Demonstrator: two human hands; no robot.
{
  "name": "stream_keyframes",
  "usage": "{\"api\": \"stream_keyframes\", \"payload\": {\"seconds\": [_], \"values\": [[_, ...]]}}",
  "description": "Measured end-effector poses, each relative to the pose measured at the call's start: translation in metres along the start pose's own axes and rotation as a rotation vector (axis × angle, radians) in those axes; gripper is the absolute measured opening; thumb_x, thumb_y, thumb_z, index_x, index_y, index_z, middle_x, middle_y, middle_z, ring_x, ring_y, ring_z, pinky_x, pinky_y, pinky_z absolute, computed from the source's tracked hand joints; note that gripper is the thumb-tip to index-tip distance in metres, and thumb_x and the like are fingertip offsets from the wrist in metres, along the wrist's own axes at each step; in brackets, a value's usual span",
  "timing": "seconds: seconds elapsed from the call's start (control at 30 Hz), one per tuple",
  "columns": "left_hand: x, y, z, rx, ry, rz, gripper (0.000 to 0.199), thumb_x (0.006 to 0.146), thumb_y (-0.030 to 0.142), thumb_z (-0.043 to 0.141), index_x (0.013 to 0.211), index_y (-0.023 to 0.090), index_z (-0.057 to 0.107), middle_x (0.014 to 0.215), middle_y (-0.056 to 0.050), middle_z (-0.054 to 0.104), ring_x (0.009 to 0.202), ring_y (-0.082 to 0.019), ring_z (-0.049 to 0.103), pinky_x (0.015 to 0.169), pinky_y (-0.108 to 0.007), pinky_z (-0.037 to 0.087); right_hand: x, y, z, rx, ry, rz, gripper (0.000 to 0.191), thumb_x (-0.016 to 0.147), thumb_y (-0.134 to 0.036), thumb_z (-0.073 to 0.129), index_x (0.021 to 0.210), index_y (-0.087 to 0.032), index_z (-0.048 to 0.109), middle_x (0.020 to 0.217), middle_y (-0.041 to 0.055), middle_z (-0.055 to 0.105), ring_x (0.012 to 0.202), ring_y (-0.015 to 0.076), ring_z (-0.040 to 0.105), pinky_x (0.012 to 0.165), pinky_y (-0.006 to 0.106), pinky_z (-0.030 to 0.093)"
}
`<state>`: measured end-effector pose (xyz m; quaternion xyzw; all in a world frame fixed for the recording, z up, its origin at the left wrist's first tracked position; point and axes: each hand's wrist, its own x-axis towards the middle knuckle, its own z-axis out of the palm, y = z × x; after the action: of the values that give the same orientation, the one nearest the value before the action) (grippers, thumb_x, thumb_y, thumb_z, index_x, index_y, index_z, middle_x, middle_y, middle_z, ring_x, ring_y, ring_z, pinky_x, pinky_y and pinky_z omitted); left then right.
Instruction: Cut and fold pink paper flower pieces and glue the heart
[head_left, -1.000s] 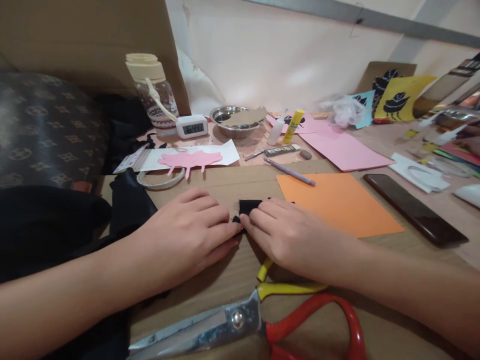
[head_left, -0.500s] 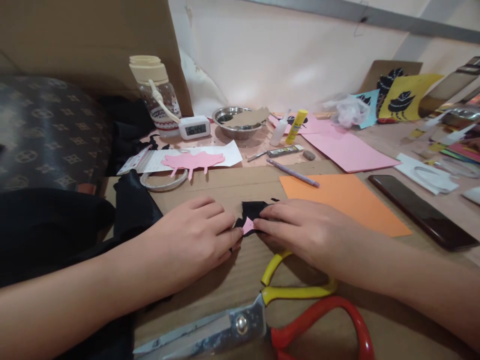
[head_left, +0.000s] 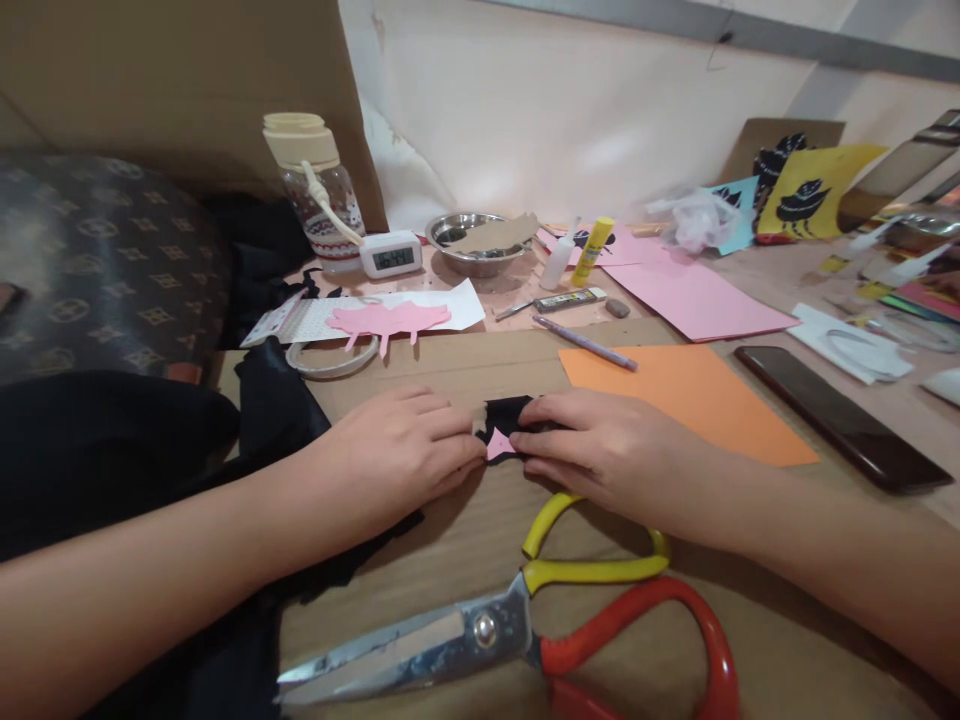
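A small black paper piece [head_left: 504, 415] with a pink scrap [head_left: 496, 446] at its near edge lies on the cardboard sheet [head_left: 465, 520] covering the counter. It sits between the two hands. The left hand [head_left: 390, 455] lies flat at its 9 o'clock, fingertips touching the scrap's edge and pinning it rather than gripping. The right hand [head_left: 600, 450] presses down at its 3 o'clock, fingers resting on the black piece. At 6 o'clock lie big scissors [head_left: 517, 630] with yellow and red handles. An orange sheet [head_left: 682, 400] lies at 2 o'clock, touching the right hand. A phone [head_left: 840, 415] lies beyond it at 3 o'clock.
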<state>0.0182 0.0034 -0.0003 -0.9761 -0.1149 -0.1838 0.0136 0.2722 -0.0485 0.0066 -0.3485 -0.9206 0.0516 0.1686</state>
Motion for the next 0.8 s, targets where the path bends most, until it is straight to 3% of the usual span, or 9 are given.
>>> {"api": "stream_keyframes", "payload": {"seconds": [0.17, 0.33, 0.57, 0.7, 0.8], "values": [[0.004, -0.004, 0.007, -0.225, 0.017, -0.223, 0.017, 0.095, 0.020, 0.059, 0.089, 0.018, 0.074, 0.080, -0.002, 0.070, 0.074, -0.018, 0.063, 0.068, -0.029, 0.044, 0.004, -0.006, 0.001, -0.088, -0.021, -0.002, 0.030, 0.099, -0.041, 0.059, 0.097, -0.014, 0.073, 0.104, 0.0132, 0.070, 0.087, 0.0252, 0.066, 0.072, 0.036, 0.050], [0.006, -0.004, 0.003, -0.448, -0.042, -0.413, 0.016, 0.093, 0.023, 0.059, 0.088, 0.021, 0.074, 0.082, 0.001, 0.074, 0.078, -0.015, 0.066, 0.074, -0.026, 0.046, 0.010, -0.007, 0.008, -0.147, 0.033, 0.033, 0.028, 0.102, -0.025, 0.052, 0.084, -0.014, 0.072, 0.085, 0.0082, 0.067, 0.076, 0.0217, 0.061, 0.064, 0.034, 0.043], [0.012, 0.000, -0.006, -0.628, -0.099, -0.706, 0.024, 0.093, 0.036, 0.055, 0.088, 0.023, 0.074, 0.078, 0.003, 0.074, 0.071, -0.017, 0.066, 0.061, -0.024, 0.047, 0.020, -0.002, 0.004, 0.078, 0.002, 0.177, 0.019, 0.099, -0.019, 0.057, 0.090, -0.013, 0.072, 0.093, 0.0089, 0.067, 0.084, 0.0205, 0.061, 0.074, 0.032, 0.047], [0.014, 0.003, -0.007, -0.681, -0.071, -0.740, 0.025, 0.093, 0.037, 0.055, 0.084, 0.023, 0.074, 0.069, 0.004, 0.070, 0.063, -0.014, 0.063, 0.056, -0.022, 0.046, 0.020, -0.002, 0.003, 0.084, -0.033, 0.190, 0.015, 0.094, -0.028, 0.067, 0.096, -0.014, 0.071, 0.096, 0.0094, 0.066, 0.088, 0.0231, 0.061, 0.077, 0.035, 0.048], [0.015, 0.002, -0.008, -0.769, -0.072, -0.782, 0.023, 0.092, 0.036, 0.056, 0.083, 0.022, 0.072, 0.066, 0.004, 0.069, 0.055, -0.012, 0.059, 0.051, -0.020, 0.043, 0.020, -0.003, 0.002, 0.116, -0.003, 0.210, 0.007, 0.093, -0.020, 0.065, 0.092, -0.015, 0.070, 0.095, 0.0083, 0.066, 0.088, 0.0220, 0.061, 0.078, 0.034, 0.047]]}}
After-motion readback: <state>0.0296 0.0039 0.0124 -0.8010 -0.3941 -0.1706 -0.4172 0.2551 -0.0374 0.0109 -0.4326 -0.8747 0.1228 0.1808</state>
